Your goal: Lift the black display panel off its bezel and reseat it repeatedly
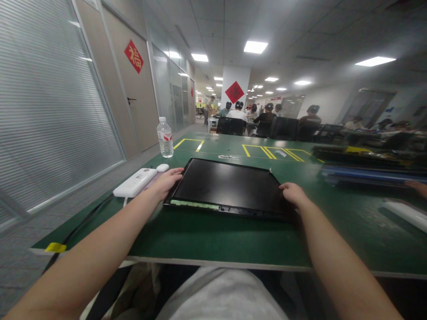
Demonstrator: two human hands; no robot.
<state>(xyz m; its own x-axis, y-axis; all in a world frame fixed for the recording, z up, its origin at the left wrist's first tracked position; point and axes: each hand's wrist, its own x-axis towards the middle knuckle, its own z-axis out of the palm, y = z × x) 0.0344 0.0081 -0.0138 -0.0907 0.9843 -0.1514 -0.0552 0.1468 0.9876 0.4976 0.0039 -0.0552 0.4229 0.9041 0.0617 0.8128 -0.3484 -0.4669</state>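
Note:
A black display panel (230, 184) with a dark glossy screen lies face up over the green table in front of me. A strip of green circuit board (193, 204) shows along its near edge, towards the left. My left hand (168, 180) grips the panel's left edge, fingertips on the frame. On the opposite side my right hand (292, 193) closes on the right edge, thumb and fingers at the rim. Both palms' undersides are hidden. Whether the panel rests fully on the table or is slightly raised, I cannot tell.
Left of the panel lie a white power bank (135, 182) with a cable and a small white case (163, 168). A water bottle (165, 138) stands behind them. Yellow tape (190, 140) marks the green tabletop (213, 244). Stacked panels (367, 155) and another person's hand (416, 187) are at right.

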